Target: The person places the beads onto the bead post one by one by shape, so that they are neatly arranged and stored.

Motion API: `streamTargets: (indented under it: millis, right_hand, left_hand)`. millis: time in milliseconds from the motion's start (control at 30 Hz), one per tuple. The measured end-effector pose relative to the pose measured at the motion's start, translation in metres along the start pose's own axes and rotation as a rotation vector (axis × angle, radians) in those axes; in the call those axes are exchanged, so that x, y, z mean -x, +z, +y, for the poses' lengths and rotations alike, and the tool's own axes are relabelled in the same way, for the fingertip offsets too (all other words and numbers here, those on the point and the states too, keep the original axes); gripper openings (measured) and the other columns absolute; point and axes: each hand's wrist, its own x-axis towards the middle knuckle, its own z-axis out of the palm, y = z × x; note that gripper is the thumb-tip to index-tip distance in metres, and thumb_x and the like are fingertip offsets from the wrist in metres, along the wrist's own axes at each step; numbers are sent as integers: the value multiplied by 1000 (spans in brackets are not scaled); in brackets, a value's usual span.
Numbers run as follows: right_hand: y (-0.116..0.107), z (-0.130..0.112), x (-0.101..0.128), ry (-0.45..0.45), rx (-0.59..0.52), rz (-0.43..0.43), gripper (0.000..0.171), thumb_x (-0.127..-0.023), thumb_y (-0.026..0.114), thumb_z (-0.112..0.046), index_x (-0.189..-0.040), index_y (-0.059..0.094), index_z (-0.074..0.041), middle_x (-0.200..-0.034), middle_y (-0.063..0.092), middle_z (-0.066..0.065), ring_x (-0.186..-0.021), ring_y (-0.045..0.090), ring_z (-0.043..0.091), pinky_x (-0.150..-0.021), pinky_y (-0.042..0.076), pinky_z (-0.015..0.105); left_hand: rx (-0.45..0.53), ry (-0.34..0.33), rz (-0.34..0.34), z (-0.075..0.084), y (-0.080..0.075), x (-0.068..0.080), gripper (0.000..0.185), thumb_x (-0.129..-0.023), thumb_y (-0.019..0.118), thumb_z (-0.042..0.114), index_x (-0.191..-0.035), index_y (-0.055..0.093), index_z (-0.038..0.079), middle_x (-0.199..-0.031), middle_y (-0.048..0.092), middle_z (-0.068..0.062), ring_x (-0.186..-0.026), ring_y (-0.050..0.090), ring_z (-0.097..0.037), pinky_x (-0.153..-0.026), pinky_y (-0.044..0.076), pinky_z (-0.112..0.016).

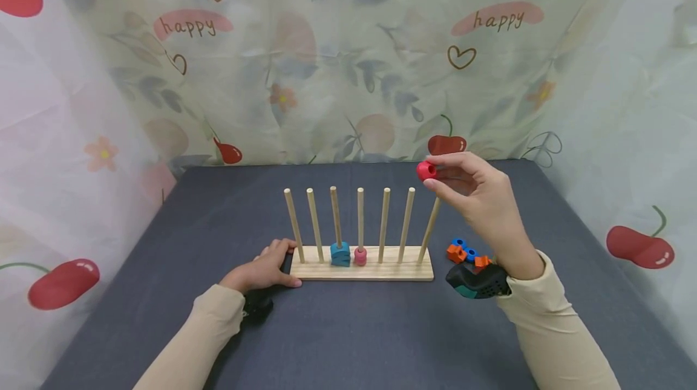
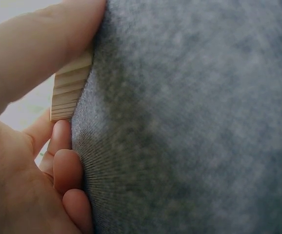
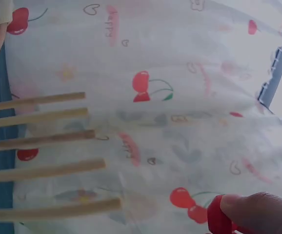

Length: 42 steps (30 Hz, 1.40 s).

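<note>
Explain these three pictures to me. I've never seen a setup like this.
There is no machine here, just a person working bare-handed. The wide picture comes from a camera on the head; the other two come from cameras on the wrists. A wooden rack with seven pegs stands on the dark table. One peg bears teal blocks, the next a pink bead. The left hand grips the rack's left end, while the right hand pinches a red bead. Orange pieces and blue pieces lie right of the rack.
</note>
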Motion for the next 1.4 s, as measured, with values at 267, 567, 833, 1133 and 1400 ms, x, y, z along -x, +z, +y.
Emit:
streamTargets:
  millis: [267,567,833,1133,1400]
  right_hand:
    - [30,4,1,-47,56,-51,32,-80,77,-5,-111,68,-5,-107,67,5,-92,68,10,-81,51,18]
    - [47,14,1,-74,122,-52,32,-81,77,-8,-113,70,-9,-109,66,2,-96,62,13,-86,52,31]
    - [56,18,2,15,140,-82,32,-83,76,-12,-114,70,-11,-103,65,2,-81,52,11,-71,44,22]
    - [69,31,11,197,-155,-44,33,-87,72,-11,-116,58,-2,-108,63,11,-86,57,10,-70,45,17]
    - [86,52,28,261,-334,-19,32,-89,69,-9,-116,55,2,-113,61,16,-93,62,4,-81,51,17]
  left_hand:
    - [5,3,2,0,0,-1,79,-76,82,38,-137,39,11,-134,38,-14,-119,37,-31,-101,29,-56]
    - [7,7,4,0,0,0,78,-76,82,36,-137,39,10,-135,38,-15,-118,37,-31,-101,29,-55]
    - [-8,4,14,0,1,1,79,-77,82,36,-137,39,10,-134,38,-15,-118,38,-31,-100,30,-54]
    - [-10,11,27,0,2,0,78,-76,82,36,-136,40,10,-134,40,-14,-117,39,-29,-98,30,-53]
    - [-8,16,26,1,2,2,77,-76,82,36,-136,40,10,-133,39,-14,-116,39,-29,-97,30,-53]
